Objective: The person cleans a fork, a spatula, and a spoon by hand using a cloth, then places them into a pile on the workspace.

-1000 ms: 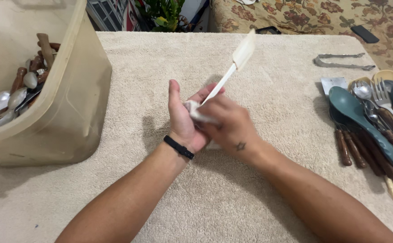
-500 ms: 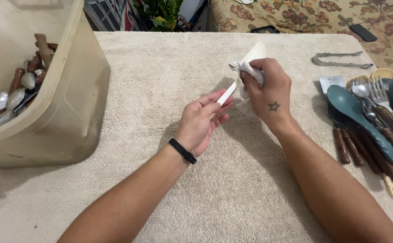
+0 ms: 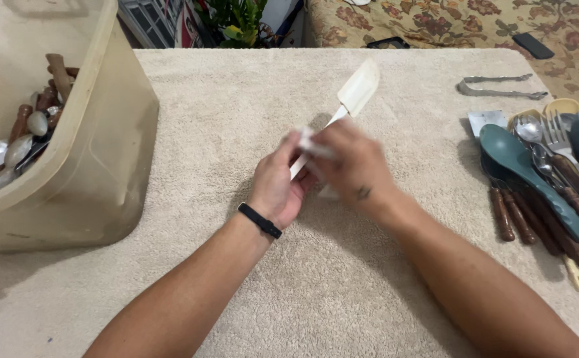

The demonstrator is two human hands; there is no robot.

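Note:
My left hand grips the lower handle of a white spatula, whose flat blade points up and to the right above the beige towel. My right hand is closed around a small white cloth pressed on the middle of the spatula handle. The hand is blurred by motion. A black band sits on my left wrist.
A beige plastic tub at the left holds spoons and wooden-handled utensils. At the right lies a pile of utensils: a teal spoon, forks, brown-handled knives. Metal tongs lie at the far right. A floral sofa is behind.
My right hand with the cloth has slid from the spatula's blade back down the handle towards my left hand. One second ago it was at the handle's base.

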